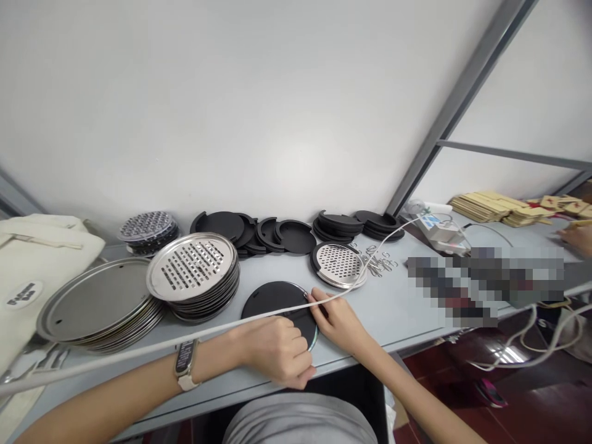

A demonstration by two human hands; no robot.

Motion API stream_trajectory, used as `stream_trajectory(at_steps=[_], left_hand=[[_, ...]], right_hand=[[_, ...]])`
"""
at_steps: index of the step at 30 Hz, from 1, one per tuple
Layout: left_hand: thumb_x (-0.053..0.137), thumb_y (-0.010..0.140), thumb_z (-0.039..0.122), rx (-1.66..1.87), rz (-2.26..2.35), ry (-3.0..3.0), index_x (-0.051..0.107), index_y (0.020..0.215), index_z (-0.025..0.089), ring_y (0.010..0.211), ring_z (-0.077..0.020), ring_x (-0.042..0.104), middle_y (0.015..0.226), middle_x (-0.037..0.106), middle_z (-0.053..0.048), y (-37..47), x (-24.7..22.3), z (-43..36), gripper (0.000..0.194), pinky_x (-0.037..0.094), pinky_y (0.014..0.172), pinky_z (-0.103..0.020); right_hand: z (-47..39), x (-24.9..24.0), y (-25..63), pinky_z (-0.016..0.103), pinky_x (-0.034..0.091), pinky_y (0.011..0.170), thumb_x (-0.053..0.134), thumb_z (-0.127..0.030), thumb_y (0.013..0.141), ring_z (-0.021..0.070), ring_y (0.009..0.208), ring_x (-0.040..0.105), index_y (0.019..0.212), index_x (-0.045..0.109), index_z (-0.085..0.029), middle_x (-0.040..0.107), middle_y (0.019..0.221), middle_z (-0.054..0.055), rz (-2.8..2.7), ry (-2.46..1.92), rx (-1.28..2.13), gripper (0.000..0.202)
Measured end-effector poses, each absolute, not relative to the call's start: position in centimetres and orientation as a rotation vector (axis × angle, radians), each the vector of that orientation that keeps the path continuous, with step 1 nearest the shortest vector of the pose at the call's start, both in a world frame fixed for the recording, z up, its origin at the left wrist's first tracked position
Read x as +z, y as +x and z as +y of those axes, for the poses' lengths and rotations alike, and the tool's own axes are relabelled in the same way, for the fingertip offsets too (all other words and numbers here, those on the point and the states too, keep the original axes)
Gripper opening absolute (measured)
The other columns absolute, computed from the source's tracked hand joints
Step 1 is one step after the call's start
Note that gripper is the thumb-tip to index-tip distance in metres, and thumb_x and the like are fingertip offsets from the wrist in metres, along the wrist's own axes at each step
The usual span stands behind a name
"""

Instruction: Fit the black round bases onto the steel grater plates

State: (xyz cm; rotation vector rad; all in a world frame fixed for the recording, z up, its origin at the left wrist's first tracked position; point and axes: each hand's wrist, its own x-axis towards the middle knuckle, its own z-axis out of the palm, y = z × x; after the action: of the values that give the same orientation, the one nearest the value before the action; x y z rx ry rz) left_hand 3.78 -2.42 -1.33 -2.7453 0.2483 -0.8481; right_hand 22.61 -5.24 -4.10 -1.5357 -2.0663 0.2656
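A round black disc (272,297) with a shiny edge lies on the table in front of me. My right hand (340,324) grips its right rim between thumb and fingers, and a tiny metal piece shows by the fingertips. My left hand (280,350) is closed over the disc's near side, wearing a watch at the wrist; whatever is in its fingers is hidden. Just beyond the disc sits a perforated round metal plate (340,264) in a black holder. Small metal rings and clips (382,264) are scattered to its right.
To the left stand stacks of slotted metal plates (194,265) and plain round trays (97,302), beside a cream cloth bag (28,271). Black round holders (296,237) line the wall. A white cable (185,338) crosses in front. Another person's hand (578,239) is at far right.
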Motion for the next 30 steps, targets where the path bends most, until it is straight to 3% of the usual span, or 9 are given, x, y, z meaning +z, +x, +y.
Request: stream_trajectory(at_steps=[30], left_hand=[[0.047, 0.084, 0.020, -0.736, 0.171, -2.845, 0.050, 0.054, 0.018, 0.042, -0.0139, 0.044, 0.049, 0.048, 0.001, 3.91, -1.33, -2.10, 0.031, 0.031, 0.041, -0.030]], right_hand=[[-5.33, -3.70, 22.66, 0.026, 0.029, 0.055, 0.032, -0.027, 0.099, 0.0160, 0.053, 0.050, 0.079, 0.049, -0.021, 0.052, 0.058, 0.000, -2.094, -1.530, 0.267, 0.028]])
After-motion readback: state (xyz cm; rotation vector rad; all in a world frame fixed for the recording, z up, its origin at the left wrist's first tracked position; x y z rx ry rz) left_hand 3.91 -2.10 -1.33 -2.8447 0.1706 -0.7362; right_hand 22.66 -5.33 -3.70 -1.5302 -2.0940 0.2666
